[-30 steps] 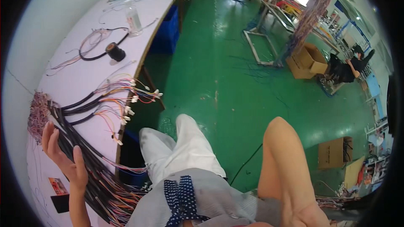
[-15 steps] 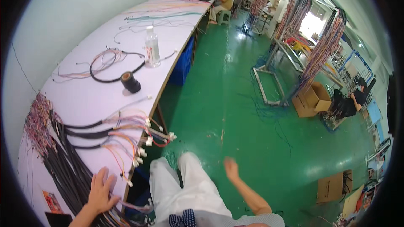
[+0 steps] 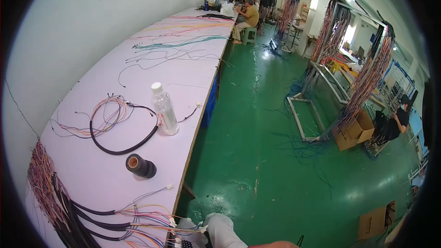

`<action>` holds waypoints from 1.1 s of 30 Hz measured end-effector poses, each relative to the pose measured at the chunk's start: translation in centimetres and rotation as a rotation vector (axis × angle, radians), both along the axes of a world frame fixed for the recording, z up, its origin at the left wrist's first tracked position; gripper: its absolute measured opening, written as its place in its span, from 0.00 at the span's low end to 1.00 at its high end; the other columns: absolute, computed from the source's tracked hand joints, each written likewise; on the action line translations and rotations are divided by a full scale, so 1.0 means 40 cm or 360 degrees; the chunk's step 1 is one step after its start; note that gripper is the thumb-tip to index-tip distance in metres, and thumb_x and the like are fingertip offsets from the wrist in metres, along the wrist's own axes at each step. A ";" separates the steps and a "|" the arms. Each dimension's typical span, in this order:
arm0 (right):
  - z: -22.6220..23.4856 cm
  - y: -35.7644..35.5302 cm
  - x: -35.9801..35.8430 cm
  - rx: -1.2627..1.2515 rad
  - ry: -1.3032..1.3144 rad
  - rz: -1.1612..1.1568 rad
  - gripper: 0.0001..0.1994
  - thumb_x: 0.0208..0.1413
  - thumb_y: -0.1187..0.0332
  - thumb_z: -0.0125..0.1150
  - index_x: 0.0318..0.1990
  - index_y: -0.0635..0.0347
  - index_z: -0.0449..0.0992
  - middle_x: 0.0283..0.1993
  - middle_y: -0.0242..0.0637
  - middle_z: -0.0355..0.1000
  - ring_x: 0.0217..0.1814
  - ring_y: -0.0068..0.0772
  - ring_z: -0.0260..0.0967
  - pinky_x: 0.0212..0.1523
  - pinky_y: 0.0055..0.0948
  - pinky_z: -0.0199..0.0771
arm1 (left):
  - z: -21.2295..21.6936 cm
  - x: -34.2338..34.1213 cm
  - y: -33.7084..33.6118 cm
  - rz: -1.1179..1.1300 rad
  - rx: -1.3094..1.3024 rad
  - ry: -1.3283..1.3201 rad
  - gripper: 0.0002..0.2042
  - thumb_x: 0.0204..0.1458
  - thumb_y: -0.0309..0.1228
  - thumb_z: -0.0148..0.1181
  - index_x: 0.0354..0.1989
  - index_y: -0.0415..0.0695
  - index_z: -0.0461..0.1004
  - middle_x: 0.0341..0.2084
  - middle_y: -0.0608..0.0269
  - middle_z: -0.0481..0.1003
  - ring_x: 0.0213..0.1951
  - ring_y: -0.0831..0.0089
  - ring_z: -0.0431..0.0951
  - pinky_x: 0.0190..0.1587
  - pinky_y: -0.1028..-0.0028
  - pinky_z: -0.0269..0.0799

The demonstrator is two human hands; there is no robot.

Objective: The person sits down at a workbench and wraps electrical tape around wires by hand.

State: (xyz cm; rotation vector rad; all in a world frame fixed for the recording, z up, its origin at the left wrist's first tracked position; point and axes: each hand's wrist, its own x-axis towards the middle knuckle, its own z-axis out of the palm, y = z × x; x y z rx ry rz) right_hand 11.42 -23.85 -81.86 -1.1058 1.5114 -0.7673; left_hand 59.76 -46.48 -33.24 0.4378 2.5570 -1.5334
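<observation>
Neither of my hands shows at this moment; only a sliver of what looks like my right arm (image 3: pixel 275 244) crosses the lower edge. At the near left of the long table (image 3: pixel 110 183) lies a thick wire harness bundle (image 3: pixel 85 234) in black sleeving. Its branches end in coloured wires with white connectors (image 3: pixel 172 222) at the table's edge. Beyond them sits a black roll of tape (image 3: pixel 141 166) with a brown core. A clear bottle (image 3: pixel 165 112) with a white cap stands farther off, beside a looped black-sleeved cable (image 3: pixel 112 150).
Loose teal wires (image 3: pixel 179 43) lie farther along the table. A person in a yellow top (image 3: pixel 251 16) sits at its far end. To the right are a metal rack (image 3: pixel 317 137) hung with wires, cardboard boxes (image 3: pixel 347 137), and a person in black (image 3: pixel 398 118).
My view has lifted and shifted, so the table items sit lower in the picture. Both hands, seen before with the left over the harness, have left the view.
</observation>
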 end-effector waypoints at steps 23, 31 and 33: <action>0.413 -0.180 -0.266 -0.0374 0.0992 -0.0187 0.13 0.51 0.58 0.50 0.35 0.58 0.73 0.35 0.49 0.73 0.39 0.54 0.71 0.37 0.49 0.71 | 0.008 -0.252 0.294 0.0376 0.1354 0.1194 0.13 0.51 0.28 0.53 0.44 0.37 0.73 0.37 0.46 0.75 0.39 0.51 0.76 0.41 0.60 0.74; 0.565 -0.067 -0.102 -0.0587 0.1312 -0.0379 0.16 0.54 0.55 0.53 0.34 0.60 0.72 0.33 0.48 0.72 0.37 0.54 0.72 0.36 0.52 0.71 | -0.416 -0.571 0.313 0.2205 0.1592 0.1212 0.18 0.52 0.41 0.54 0.44 0.40 0.65 0.39 0.47 0.72 0.40 0.50 0.76 0.41 0.58 0.71; 0.572 -0.058 -0.096 -0.0547 0.1233 -0.0362 0.14 0.56 0.58 0.51 0.34 0.61 0.72 0.33 0.50 0.72 0.37 0.56 0.71 0.37 0.52 0.71 | -0.487 -0.584 0.289 0.2557 0.1598 0.1133 0.25 0.50 0.43 0.57 0.50 0.40 0.63 0.45 0.44 0.70 0.44 0.46 0.74 0.46 0.55 0.71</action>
